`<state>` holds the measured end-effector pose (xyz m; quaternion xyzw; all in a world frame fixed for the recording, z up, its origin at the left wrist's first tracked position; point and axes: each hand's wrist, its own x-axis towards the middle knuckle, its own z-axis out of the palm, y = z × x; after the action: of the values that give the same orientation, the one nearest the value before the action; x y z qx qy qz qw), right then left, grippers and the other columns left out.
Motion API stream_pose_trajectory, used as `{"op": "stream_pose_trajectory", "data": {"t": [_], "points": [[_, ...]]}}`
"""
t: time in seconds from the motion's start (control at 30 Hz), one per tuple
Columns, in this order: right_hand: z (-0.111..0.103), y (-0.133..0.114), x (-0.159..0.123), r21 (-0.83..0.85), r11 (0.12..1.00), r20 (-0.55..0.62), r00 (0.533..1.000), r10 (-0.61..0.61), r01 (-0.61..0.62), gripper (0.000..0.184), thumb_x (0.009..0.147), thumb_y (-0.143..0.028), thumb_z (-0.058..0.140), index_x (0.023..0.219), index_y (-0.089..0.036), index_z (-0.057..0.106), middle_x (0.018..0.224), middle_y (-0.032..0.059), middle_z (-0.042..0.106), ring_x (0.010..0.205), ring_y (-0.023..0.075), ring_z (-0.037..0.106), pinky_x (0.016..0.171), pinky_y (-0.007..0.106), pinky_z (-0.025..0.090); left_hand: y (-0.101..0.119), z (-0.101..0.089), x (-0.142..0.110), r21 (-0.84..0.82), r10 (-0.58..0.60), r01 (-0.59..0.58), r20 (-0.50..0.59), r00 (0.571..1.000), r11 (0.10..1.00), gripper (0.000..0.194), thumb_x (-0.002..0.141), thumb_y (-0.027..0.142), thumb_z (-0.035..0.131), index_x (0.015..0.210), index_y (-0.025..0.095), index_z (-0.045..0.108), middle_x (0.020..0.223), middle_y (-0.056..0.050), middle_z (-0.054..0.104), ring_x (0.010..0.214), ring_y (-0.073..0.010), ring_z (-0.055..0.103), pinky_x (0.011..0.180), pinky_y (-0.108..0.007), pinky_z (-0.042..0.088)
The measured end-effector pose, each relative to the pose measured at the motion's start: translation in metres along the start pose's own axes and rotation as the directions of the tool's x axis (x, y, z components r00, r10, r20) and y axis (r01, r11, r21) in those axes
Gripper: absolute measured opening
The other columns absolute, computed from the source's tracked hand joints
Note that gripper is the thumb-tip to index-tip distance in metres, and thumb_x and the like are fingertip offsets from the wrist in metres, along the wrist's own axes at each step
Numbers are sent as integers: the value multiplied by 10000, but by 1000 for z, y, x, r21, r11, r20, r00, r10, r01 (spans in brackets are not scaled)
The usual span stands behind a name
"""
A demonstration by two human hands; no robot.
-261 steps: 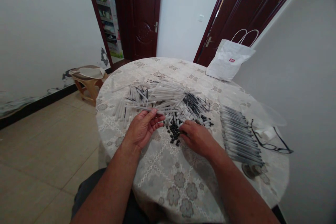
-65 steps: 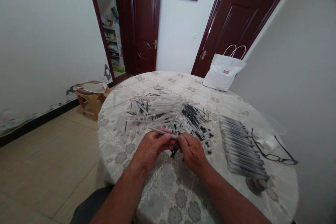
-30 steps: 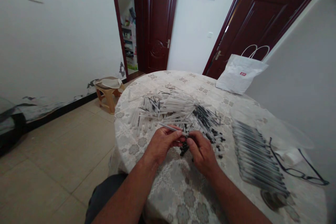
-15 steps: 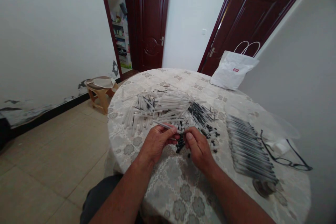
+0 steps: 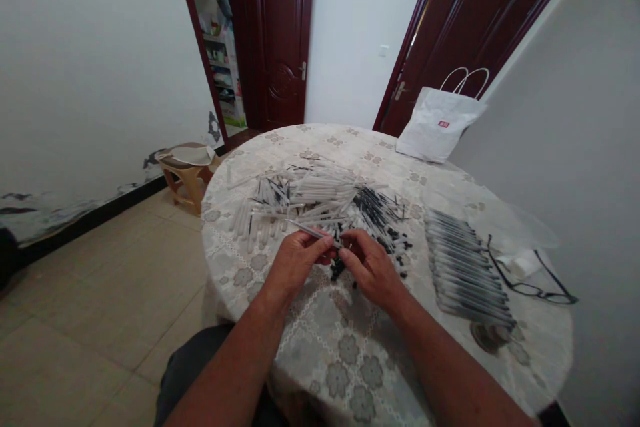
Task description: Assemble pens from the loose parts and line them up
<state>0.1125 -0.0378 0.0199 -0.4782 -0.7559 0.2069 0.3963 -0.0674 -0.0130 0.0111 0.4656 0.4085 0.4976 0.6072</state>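
My left hand (image 5: 299, 260) pinches a clear pen barrel (image 5: 306, 229) that slants up to the left. My right hand (image 5: 370, 268) meets it at the barrel's near end, fingers pinched together on the tip; what they hold there is too small to make out. Both hands hover over a small heap of black caps (image 5: 336, 268) on the round table (image 5: 320, 353). Just beyond lies a big pile of loose white barrels (image 5: 320, 192) and black refills (image 5: 376, 207).
A neat row of finished pens (image 5: 465, 268) lies at the right, with black glasses (image 5: 535, 280) and a clear plastic bag (image 5: 495, 219) beside it. A white paper bag (image 5: 438, 128) leans at the table's far edge. A small stool (image 5: 186, 167) stands on the floor at left.
Since 8.7 s ago my hands came together: the left took up a barrel, the right left the black caps and now pinches at the barrel's end. The view has shifted slightly.
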Motion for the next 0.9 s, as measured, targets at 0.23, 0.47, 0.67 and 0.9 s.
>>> {"op": "stream_pose_trajectory", "data": {"t": [0.23, 0.47, 0.67, 0.9], "points": [[-18, 10, 6, -184, 983, -58, 998, -35, 24, 186, 1007, -297, 495, 1006, -219, 664, 912, 61, 728, 837, 207, 669, 772, 302, 460, 4, -1, 3, 168, 74, -73, -2, 997, 983, 313, 822, 479, 756, 806, 166, 772, 748, -74, 745, 675, -188, 667, 659, -276, 502], [-58, 32, 10, -91, 964, -318, 924, 210, -251, 198, 983, -384, 516, 1018, -219, 618, 843, 34, 735, 718, 193, 655, 700, 294, 447, -1, -3, -1, 430, 195, -216, 91, 976, 877, 132, 812, 325, 754, 883, 217, 783, 760, -37, 717, 696, -184, 623, 670, -267, 456], [-61, 37, 12, -76, 957, -314, 918, 244, -280, 180, 947, -372, 535, 985, -217, 618, 850, 36, 745, 736, 194, 663, 719, 301, 455, -12, 8, -6, 616, 268, -400, 299, 916, 679, 194, 854, 239, 701, 1029, 264, 781, 921, -54, 746, 844, -228, 659, 822, -322, 459], [-65, 38, 12, -107, 953, -374, 899, 227, -285, 205, 937, -379, 546, 1002, -207, 637, 876, 54, 743, 809, 217, 685, 738, 308, 459, -21, 27, 2, 803, 262, -459, 382, 886, 380, 236, 923, 226, 611, 1128, 243, 727, 1076, -106, 677, 995, -258, 639, 869, -337, 467]]}}
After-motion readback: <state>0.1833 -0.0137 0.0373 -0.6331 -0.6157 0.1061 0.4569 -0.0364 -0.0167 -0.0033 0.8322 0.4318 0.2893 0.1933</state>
